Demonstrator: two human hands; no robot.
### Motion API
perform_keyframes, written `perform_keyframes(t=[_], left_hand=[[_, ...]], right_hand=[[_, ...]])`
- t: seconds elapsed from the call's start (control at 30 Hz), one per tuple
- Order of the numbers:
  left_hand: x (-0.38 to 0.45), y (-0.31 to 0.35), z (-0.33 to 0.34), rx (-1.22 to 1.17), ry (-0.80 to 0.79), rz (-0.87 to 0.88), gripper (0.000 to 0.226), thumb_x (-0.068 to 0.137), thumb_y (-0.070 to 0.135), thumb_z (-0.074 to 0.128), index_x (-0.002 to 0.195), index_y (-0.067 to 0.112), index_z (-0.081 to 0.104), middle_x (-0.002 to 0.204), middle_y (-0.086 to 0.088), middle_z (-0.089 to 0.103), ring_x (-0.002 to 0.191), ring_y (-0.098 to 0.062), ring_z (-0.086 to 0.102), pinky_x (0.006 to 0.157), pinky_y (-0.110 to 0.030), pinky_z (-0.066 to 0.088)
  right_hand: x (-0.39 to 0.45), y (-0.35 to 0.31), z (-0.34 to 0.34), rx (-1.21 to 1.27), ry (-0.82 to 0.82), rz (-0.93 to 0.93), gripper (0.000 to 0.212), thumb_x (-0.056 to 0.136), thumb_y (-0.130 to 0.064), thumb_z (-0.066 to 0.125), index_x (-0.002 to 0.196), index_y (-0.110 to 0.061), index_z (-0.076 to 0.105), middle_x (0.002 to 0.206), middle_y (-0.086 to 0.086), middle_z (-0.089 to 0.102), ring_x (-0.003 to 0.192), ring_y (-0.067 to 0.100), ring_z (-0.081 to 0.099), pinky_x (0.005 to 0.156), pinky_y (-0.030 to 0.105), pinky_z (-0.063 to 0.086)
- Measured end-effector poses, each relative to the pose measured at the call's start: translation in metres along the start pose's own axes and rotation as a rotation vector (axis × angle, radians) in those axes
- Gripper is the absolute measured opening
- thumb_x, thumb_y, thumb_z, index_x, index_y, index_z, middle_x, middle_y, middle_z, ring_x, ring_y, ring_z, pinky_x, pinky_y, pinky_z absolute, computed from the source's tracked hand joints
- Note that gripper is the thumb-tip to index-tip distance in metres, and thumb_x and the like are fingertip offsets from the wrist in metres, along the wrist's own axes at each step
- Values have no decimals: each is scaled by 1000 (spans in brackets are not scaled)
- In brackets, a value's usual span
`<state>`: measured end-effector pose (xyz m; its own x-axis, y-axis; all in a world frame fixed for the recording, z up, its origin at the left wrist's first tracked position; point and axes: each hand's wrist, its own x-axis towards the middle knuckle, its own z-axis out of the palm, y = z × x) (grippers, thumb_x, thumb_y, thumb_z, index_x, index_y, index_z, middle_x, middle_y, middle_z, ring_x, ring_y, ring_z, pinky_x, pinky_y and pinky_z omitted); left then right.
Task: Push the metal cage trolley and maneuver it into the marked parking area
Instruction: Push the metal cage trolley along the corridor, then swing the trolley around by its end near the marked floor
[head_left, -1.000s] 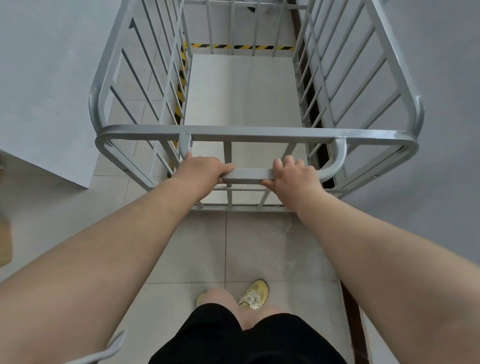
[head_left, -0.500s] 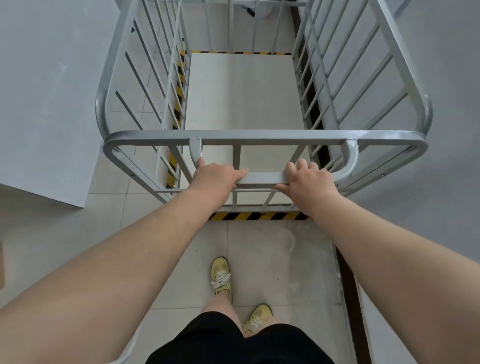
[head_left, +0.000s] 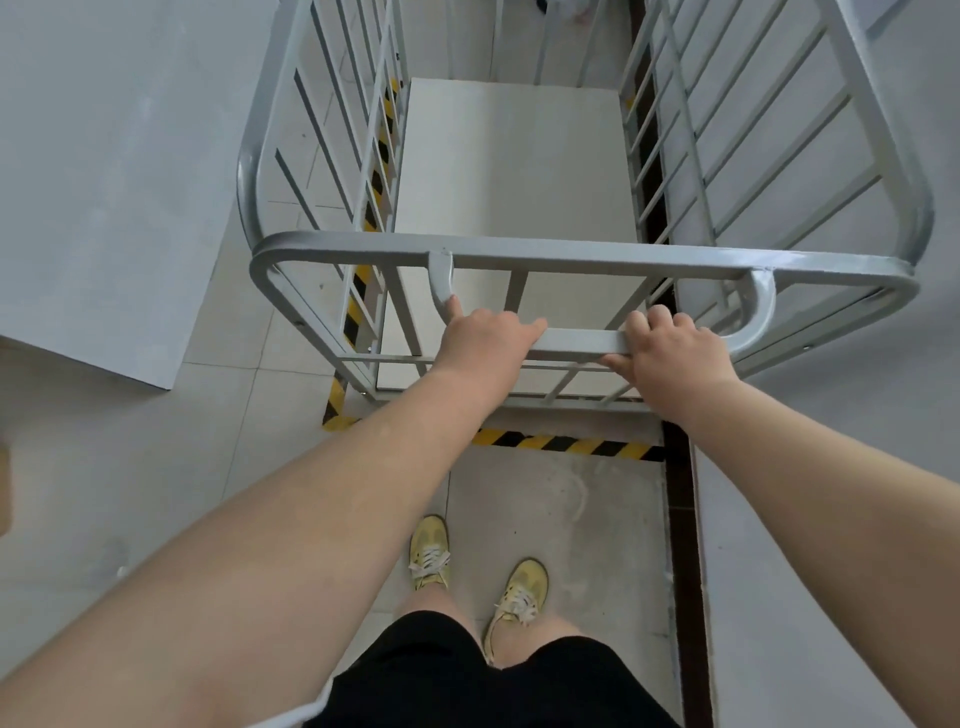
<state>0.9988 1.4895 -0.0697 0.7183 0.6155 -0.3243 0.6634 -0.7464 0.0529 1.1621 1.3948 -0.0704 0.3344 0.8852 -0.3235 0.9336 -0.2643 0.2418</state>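
Grey-painted steel tube makes up the metal cage trolley, which stands straight ahead of the person with its long axis running away from the body, so any further push goes along that axis. On the left a pale grey wall ends in a corner near the trolley's near-left upright, and a narrow strip of tiled floor lies between them. The yellow-and-black hazard tape marks the parking area: one strip runs up the floor just under the trolley's left side bars, turns a corner by the near-left wheel zone, and a second strip crosses in front of the feet, just behind the trolley's rear edge. The trolley's pale deck therefore appears to sit inside the marked bay, close along the left line. The left hand is wrapped over the left part of the handle bar, fingers curled on top; the right hand is clamped on the right part of the same bar, with a bare stretch of bar between them. Both are equally near. On the right a dark floor strip and another grey wall lie close beside the cage, so sideways room looks slight; the far end is partly hidden by bars.
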Motion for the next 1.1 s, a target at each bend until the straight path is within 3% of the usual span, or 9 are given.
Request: perform_keyframes(t=[0.13, 0.27, 0.37, 0.5, 0.57, 0.7, 0.83, 1.03, 1.1], left_hand=[[3, 10, -1, -4, 20, 6, 66, 90, -7, 44, 146, 23, 27, 110, -8, 60, 103, -31, 57, 114, -61, 17], [3, 9, 11, -76, 61, 37, 58, 97, 7, 45, 149, 20, 23, 128, -6, 55, 119, -27, 50, 116, -56, 13], [-11, 3, 21, -137, 93, 38, 58, 100, 18, 41, 151, 19, 14, 153, -7, 31, 145, -24, 20, 121, -46, 8], [-36, -15, 26, -153, 114, 34, 61, 100, 24, 41, 152, 22, 9, 162, 0, 6, 149, -21, 1, 121, -39, 7], [-47, -31, 28, -132, 98, 3, 60, 99, 27, 40, 152, 24, 11, 162, 1, 5, 149, -21, 3, 121, -40, 9], [-70, -78, 25, -156, 87, -145, 56, 98, 29, 43, 149, 24, 22, 157, 0, 25, 146, -21, 19, 120, -39, 19], [-96, -142, 15, -221, 108, -289, 49, 94, 32, 48, 141, 23, 39, 142, 0, 48, 130, -24, 44, 100, -39, 41], [-132, -249, 15, -237, 97, -395, 48, 93, 27, 50, 140, 23, 43, 141, -3, 49, 127, -27, 46, 92, -42, 46], [-140, -280, 17, -237, 92, -407, 47, 93, 26, 49, 139, 23, 43, 140, -3, 50, 127, -27, 46, 90, -41, 46]], right_hand=[[2, 12, 5, -5, 1, 1, 57, 95, -55, 28, 126, -9, 40, 116, 10, 50, 105, 28, 53, 82, 36, 46], [2, 19, 7, -9, -1, -15, 57, 95, -54, 28, 126, -8, 40, 116, 10, 51, 104, 28, 54, 80, 36, 47], [3, 23, 6, -19, 3, -29, 56, 95, -55, 27, 124, -10, 41, 114, 8, 51, 104, 26, 54, 75, 35, 47], [4, 22, -1, 8, -13, -19, 62, 91, -61, 27, 122, -11, 42, 114, 8, 53, 105, 26, 55, 65, 34, 46], [6, 8, -10, 77, 50, 0, 70, 88, -66, 31, 129, -10, 39, 122, 10, 51, 111, 29, 53, 65, 35, 42], [21, -55, -46, 180, 164, -57, 72, 88, -63, 41, 137, -10, 34, 132, 10, 46, 123, 30, 46, 88, 42, 45], [38, -133, -77, 223, 178, -131, 67, 90, -58, 45, 136, -11, 35, 132, 10, 45, 123, 29, 46, 83, 42, 47], [56, -239, -107, 265, 160, -135, 64, 90, -53, 49, 135, -10, 35, 133, 10, 45, 121, 31, 47, 88, 43, 44], [65, -270, -115, 295, 166, -110, 64, 89, -55, 48, 135, -10, 36, 134, 10, 46, 122, 32, 48, 101, 49, 38]])
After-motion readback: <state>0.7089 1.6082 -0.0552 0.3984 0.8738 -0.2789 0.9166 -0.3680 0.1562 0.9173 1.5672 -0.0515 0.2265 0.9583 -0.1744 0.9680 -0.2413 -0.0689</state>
